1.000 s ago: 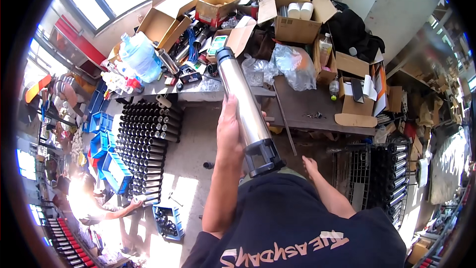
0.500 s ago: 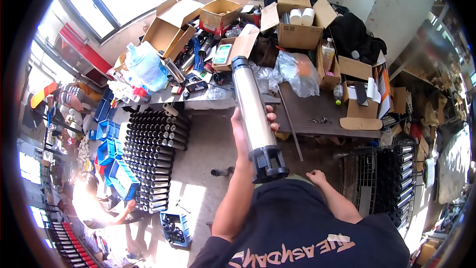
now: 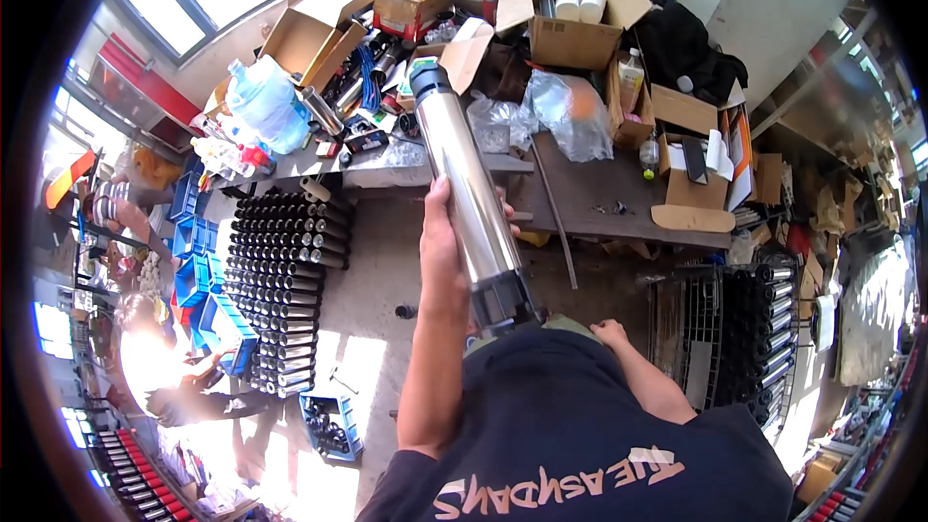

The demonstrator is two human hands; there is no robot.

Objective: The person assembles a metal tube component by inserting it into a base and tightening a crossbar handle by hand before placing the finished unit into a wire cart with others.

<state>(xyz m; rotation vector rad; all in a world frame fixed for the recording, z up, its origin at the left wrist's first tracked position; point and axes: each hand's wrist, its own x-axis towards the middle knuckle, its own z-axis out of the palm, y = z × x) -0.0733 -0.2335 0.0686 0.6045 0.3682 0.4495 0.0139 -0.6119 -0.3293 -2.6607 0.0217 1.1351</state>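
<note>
"What's over at the far left?"

"A co-worker [image 3: 150,353] in bright sunlight, beside some blue bins [image 3: 228,331]. Next comes a stack of dark and silver cylinders [image 3: 280,280] lying in rows, ends outward, and below it on the floor a blue crate [image 3: 307,437] holding loose black parts [image 3: 331,423]."

"And in the middle?"

"The wearer's left hand [image 3: 442,244] has its fingers wrapped round a polished metal cylinder [image 3: 471,184]. It's held up in front of the body, tilted, its top toward the workbench [image 3: 619,205]."

"How finished does that piece look?"

"Both ends appear fitted: a dark cap [image 3: 430,80] at the upper one, an open-sided black end piece [image 3: 502,298] at the lower. I'd judge the outside complete, but whether anything inside is left, I can't tell. It isn't set down anywhere yet."

"What's the right hand [image 3: 609,332] doing?"

"It's low beside the waist, apart from the cylinder. Nothing shows in it, though I can't tell whether the fingers are curled or spread."

"And farther right?"

"A wire rack [image 3: 703,324], with more silver-and-black cylinders [image 3: 773,343] stacked beside it. How many of those are done, this view doesn't settle."
</note>
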